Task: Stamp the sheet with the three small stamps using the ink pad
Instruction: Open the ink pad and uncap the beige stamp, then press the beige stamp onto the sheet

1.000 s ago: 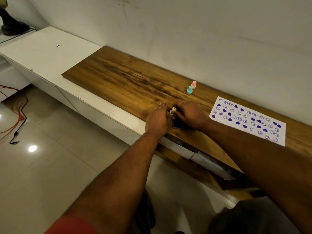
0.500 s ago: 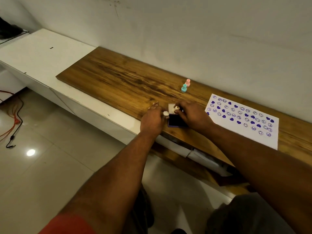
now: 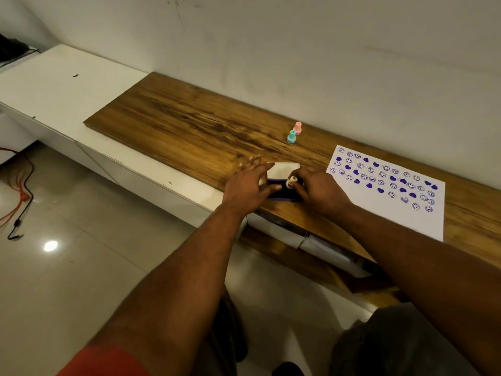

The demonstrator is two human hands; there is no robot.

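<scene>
Head camera first: my right hand pinches a small cream-coloured plastic stamp between thumb and fingertips. It holds the stamp over the far part of the purple rectangular ink pad. The fingers hide most of the stamp, so I cannot tell whether its face touches the ink or how far it tilts.

My left hand lies open just beside it, fingers spread and mostly straight, with the thumb tip on the pad's near left part. A pale spot shows under those fingers, but I cannot make out what it is.

The pad's long axis runs left to right, roughly along the front edge of the brown wooden counter. Its white lid is open on the far side.

Right of the hands lies the white paper sheet, its long side angled away to the right and rows of purple hearts and smiley faces across its far part. My right forearm cuts off part of its near edge.

Near the wall, a small teal stamp and a small pink stamp stand upright, just beside each other.
</scene>
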